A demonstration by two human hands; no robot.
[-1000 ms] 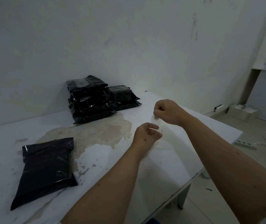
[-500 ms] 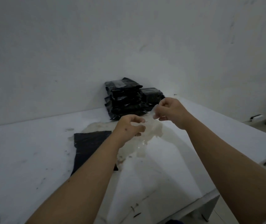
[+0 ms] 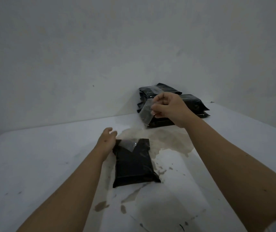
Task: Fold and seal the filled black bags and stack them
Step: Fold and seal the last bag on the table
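Observation:
A filled black bag (image 3: 134, 164) lies flat on the white table (image 3: 33, 164) in front of me. A piece of clear tape (image 3: 129, 144) sits across its top left corner. My left hand (image 3: 107, 141) rests against that corner beside the tape, fingers loosely curled and holding nothing that I can see. My right hand (image 3: 169, 108) is raised above the table and pinches a strip of clear tape (image 3: 146, 113) that hangs down in front of the stack. The tall stack of sealed black bags (image 3: 159, 90) stands against the wall, with a lower stack (image 3: 194, 104) to its right.
A worn brownish patch (image 3: 167, 143) marks the tabletop between the bag and the stacks. The wall (image 3: 100, 64) runs along the table's far edge. Dark scuffs (image 3: 100, 205) dot the near surface.
The view swung left and down, so the bag now lies centred before me. My left hand dropped from the tape to the bag's top corner. My right hand still holds tape aloft.

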